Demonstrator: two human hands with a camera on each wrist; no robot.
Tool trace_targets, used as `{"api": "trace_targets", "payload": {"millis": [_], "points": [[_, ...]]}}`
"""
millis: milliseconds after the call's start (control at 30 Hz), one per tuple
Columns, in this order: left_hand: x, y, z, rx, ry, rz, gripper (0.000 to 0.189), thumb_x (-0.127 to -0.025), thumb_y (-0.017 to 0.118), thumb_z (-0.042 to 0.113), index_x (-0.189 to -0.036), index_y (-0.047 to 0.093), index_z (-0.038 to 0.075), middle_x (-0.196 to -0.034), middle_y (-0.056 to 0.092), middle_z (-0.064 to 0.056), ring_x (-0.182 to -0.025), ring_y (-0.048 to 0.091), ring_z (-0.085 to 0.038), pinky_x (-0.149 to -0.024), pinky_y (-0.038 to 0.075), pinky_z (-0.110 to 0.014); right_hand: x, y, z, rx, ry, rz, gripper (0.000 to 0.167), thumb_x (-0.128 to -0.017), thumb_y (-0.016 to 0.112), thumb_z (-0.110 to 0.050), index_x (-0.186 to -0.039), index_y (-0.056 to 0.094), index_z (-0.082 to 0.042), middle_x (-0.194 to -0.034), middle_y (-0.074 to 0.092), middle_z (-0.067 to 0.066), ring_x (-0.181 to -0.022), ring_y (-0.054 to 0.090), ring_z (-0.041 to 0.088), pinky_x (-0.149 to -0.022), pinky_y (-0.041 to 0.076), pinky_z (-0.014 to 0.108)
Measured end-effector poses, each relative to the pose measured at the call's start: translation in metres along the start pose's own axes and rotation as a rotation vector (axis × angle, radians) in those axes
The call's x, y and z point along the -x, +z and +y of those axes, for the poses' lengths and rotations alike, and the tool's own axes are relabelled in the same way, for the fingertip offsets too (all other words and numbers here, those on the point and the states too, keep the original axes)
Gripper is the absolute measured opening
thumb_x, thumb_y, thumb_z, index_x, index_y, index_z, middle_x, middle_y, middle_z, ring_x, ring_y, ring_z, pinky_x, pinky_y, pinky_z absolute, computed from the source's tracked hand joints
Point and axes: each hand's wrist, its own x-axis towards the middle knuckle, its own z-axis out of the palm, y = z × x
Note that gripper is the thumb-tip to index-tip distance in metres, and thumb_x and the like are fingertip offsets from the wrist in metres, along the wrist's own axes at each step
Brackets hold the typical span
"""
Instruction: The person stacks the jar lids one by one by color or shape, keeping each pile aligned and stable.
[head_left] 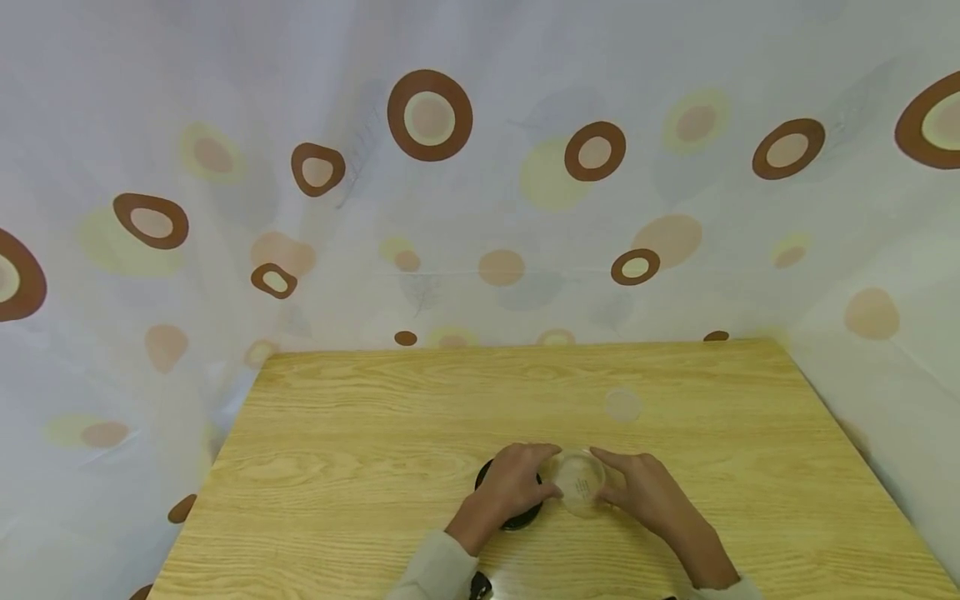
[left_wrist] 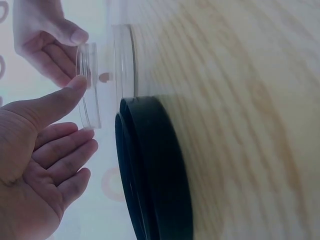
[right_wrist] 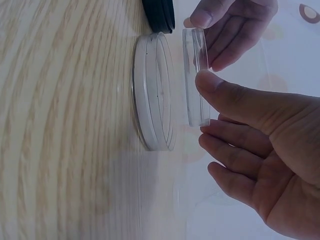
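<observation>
Between both hands is a clear, shallow, round petri-dish-like piece (right_wrist: 192,95), held edge-up off the table. My left hand (head_left: 512,479) pinches its left edge between thumb and fingers. On the opposite edge, my right hand (head_left: 651,492) pinches it likewise. Below it, a second clear round dish (right_wrist: 148,95) sits on the table, apart from the held piece. A black, round, rimmed piece (left_wrist: 162,165) lies on the table under my left hand, which partly covers it in the head view.
Farther back on the wood-grain table (head_left: 360,442) lies another clear round disc (head_left: 622,405), hard to make out. Pale sheeting with brown ring patterns (head_left: 480,192) hangs behind the table and along its sides. A small dark object (head_left: 481,585) shows by the left sleeve.
</observation>
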Motion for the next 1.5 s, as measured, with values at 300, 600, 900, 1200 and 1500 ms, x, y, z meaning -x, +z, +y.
{"api": "trace_targets", "payload": {"millis": [300,600,900,1200,1500], "points": [[-0.001,0.008,0.003,-0.032,0.007,0.013,0.055,-0.075,0.078,0.035,-0.125,0.062,0.016,-0.123,0.066,0.002,-0.111,0.063,-0.015,-0.093,0.051,-0.029,0.006,0.001,0.003,0.001,-0.017,0.014,0.062,-0.070,0.081,-0.014,-0.126,0.059,0.002,-0.117,0.066,0.020,-0.104,0.065,0.037,-0.086,0.054,0.046],[-0.002,0.011,0.009,-0.047,0.000,0.008,0.055,-0.073,0.080,0.033,-0.122,0.064,0.013,-0.121,0.067,0.001,-0.109,0.064,-0.014,-0.090,0.052,-0.025,0.008,0.002,0.004,-0.011,0.027,-0.011,0.061,-0.071,0.080,-0.013,-0.126,0.059,0.002,-0.117,0.066,0.021,-0.106,0.064,0.038,-0.087,0.053,0.048],[-0.003,0.016,0.012,-0.104,0.001,-0.010,0.055,-0.074,0.080,0.035,-0.121,0.065,0.012,-0.119,0.068,0.001,-0.107,0.065,-0.015,-0.088,0.053,-0.025,0.010,0.003,0.004,-0.005,0.031,-0.027,0.063,-0.069,0.081,-0.016,-0.126,0.058,0.002,-0.115,0.067,0.020,-0.104,0.065,0.038,-0.087,0.054,0.047],[-0.003,0.020,0.012,-0.100,-0.028,-0.041,0.056,-0.076,0.078,0.034,-0.124,0.063,0.012,-0.123,0.066,0.002,-0.111,0.063,-0.015,-0.090,0.052,-0.026,0.011,0.009,0.007,0.041,0.023,-0.021,0.065,-0.068,0.081,-0.016,-0.126,0.058,0.003,-0.115,0.067,0.020,-0.101,0.066,0.036,-0.085,0.055,0.045],[-0.002,0.019,0.013,-0.080,-0.025,-0.029,0.055,-0.076,0.078,0.032,-0.124,0.063,0.012,-0.124,0.065,0.001,-0.112,0.063,-0.016,-0.091,0.052,-0.027,0.012,0.008,0.007,0.037,0.035,-0.015,0.068,-0.068,0.082,-0.017,-0.127,0.056,0.004,-0.116,0.066,0.021,-0.101,0.066,0.038,-0.085,0.055,0.046]]}}
